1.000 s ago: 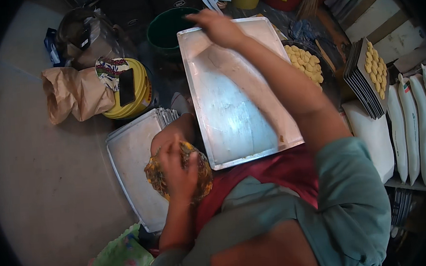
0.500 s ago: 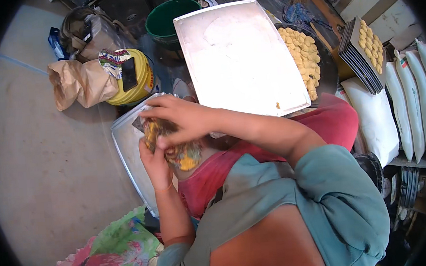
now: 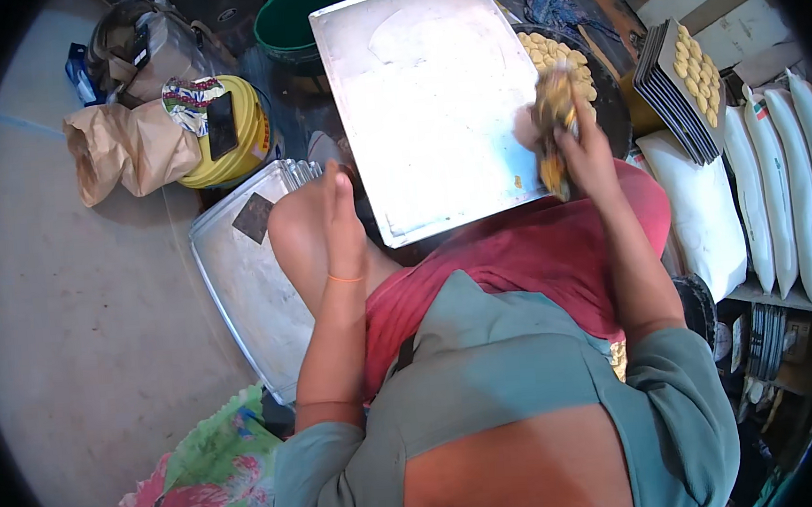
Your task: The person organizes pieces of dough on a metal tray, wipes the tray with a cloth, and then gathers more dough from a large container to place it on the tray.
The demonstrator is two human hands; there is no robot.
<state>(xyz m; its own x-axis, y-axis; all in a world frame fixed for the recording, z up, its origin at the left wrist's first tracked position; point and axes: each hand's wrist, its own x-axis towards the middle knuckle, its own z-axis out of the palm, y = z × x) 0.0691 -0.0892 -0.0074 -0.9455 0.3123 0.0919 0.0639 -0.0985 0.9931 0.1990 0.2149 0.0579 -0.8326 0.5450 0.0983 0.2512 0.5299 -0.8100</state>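
Note:
My right hand grips a bunched yellow-and-brown patterned cloth, blurred, at the right edge of a large pale metal tray. Beside the tray's lower left side, my left hand is raised with straight fingers and holds nothing, by my bent leg. A stack of metal trays with a dark patch on top lies to the left. Behind the cloth, a round dark pan holds yellow dough pieces, partly hidden by the tray.
A yellow bucket bears a phone, beside a paper bag. A green bucket stands behind. At right are stacked dark sheets topped with pieces and white sacks. A floral cloth lies lower left.
My right hand has carried the patterned cloth rightward to the tray's edge. My left hand has let go of the cloth and shifted up and right, fingers straightened.

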